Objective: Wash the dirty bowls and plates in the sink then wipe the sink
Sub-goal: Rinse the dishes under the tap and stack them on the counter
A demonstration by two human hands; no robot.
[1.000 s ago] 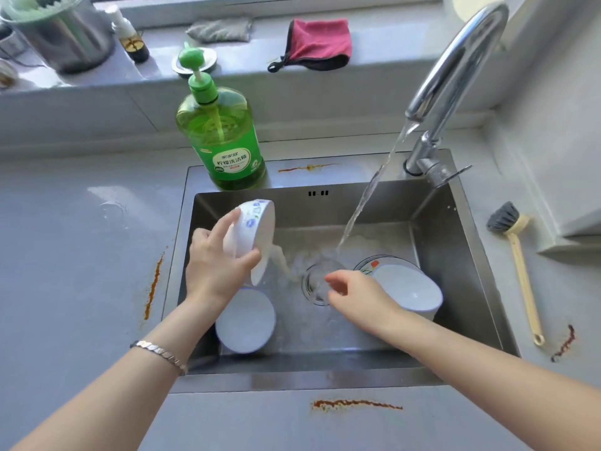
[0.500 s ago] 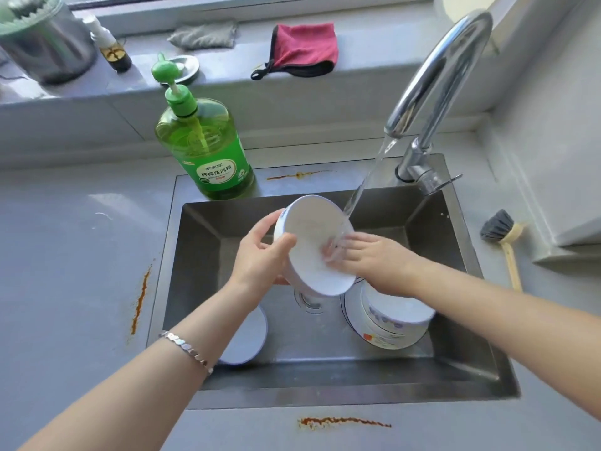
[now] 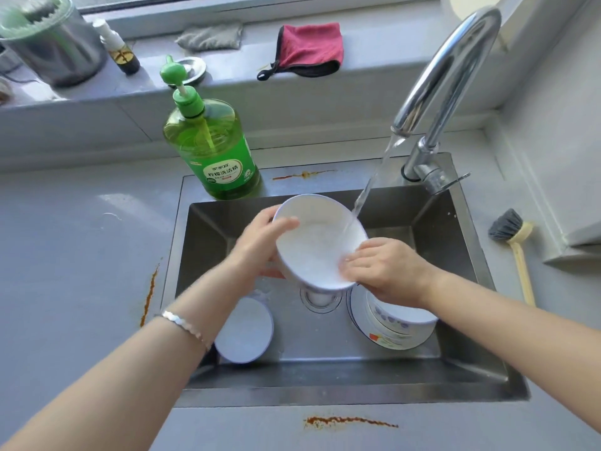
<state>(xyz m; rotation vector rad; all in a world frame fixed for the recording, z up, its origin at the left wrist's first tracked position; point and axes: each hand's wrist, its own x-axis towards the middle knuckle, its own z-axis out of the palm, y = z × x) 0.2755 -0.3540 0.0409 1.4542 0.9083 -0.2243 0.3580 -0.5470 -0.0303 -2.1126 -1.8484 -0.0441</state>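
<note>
Over the steel sink (image 3: 455,359) I hold a white bowl (image 3: 317,242) tilted toward me under the running water from the tap (image 3: 445,79). My left hand (image 3: 260,245) grips its left rim, thumb inside. My right hand (image 3: 387,271) lies on the lower right rim, fingers inside the bowl. On the sink floor lies another white bowl (image 3: 244,330) at the left. A patterned bowl (image 3: 400,315) sits on a plate (image 3: 390,340) at the right, partly hidden by my right wrist.
A green dish soap bottle (image 3: 211,151) stands on the sink's back ledge. A dish brush (image 3: 517,245) lies on the counter at the right. On the sill are a red cloth (image 3: 309,47), a grey cloth (image 3: 211,37), a small bottle (image 3: 120,50) and a metal pot (image 3: 55,43). Orange stains (image 3: 348,420) mark the counter.
One second ago my left hand tipped the bowl out at the left while my right hand was free. The bowl came under the stream, and my right hand now rubs inside its lower right rim.
</note>
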